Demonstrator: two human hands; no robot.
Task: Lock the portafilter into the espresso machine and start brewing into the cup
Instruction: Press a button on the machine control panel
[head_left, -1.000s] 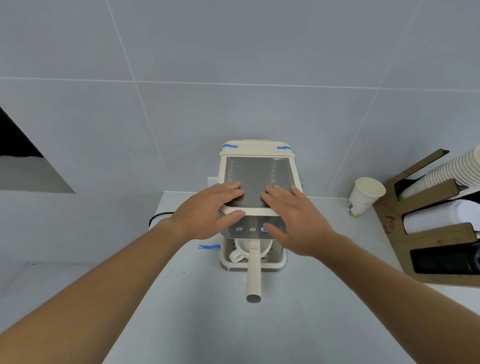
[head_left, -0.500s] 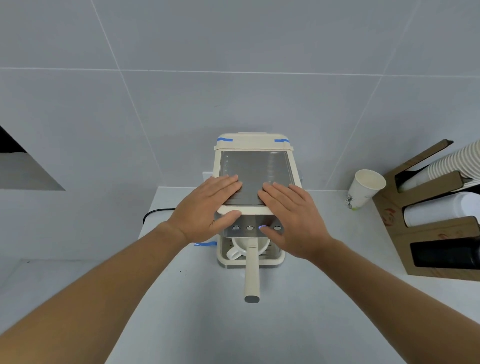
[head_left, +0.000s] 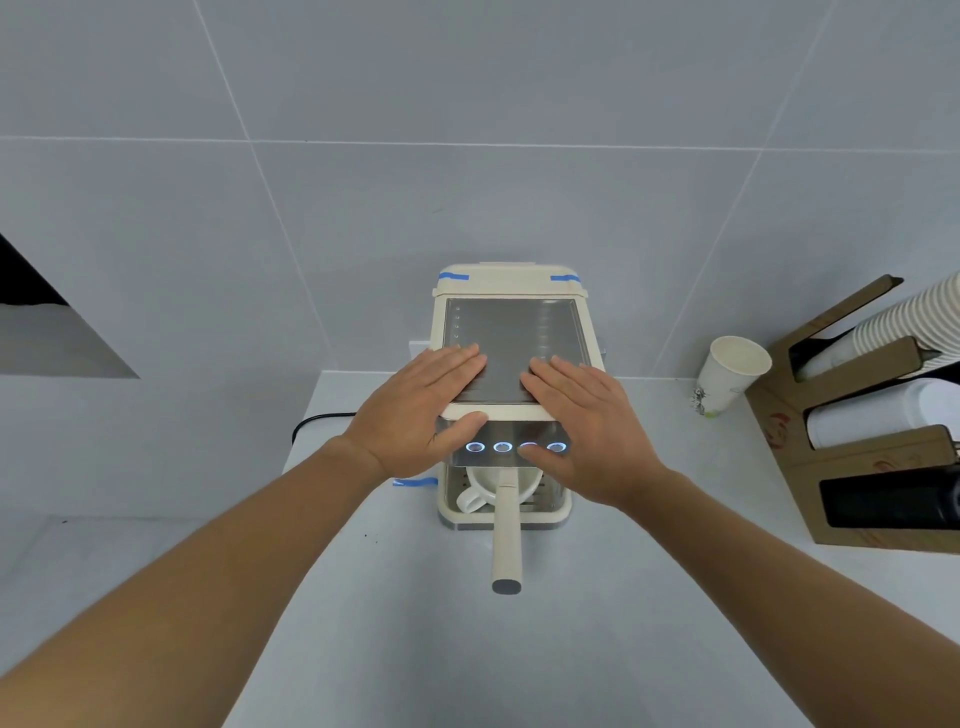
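Observation:
A cream espresso machine (head_left: 511, 283) with a metal top plate stands against the wall. Its portafilter handle (head_left: 506, 540) sticks straight out toward me from under the front. Beneath it a white cup (head_left: 480, 493) sits on the drip tray. Several round buttons (head_left: 502, 447) on the front panel glow blue-white. My left hand (head_left: 415, 410) lies flat on the machine's top front-left corner, thumb down on the front panel. My right hand (head_left: 587, 421) rests flat on the top right, its thumb touching the buttons at the right of the row.
A paper cup (head_left: 730, 374) stands on the white counter (head_left: 467, 649) to the machine's right. A cardboard holder (head_left: 878, 462) with stacked cups and lids fills the far right. A black cable (head_left: 317, 421) runs behind the machine on the left. Blue tape (head_left: 413, 482) marks the counter.
More buttons on the front panel have lit up; earlier only one glowed. Both hands stay on the machine's top, and my right thumb remains at the buttons.

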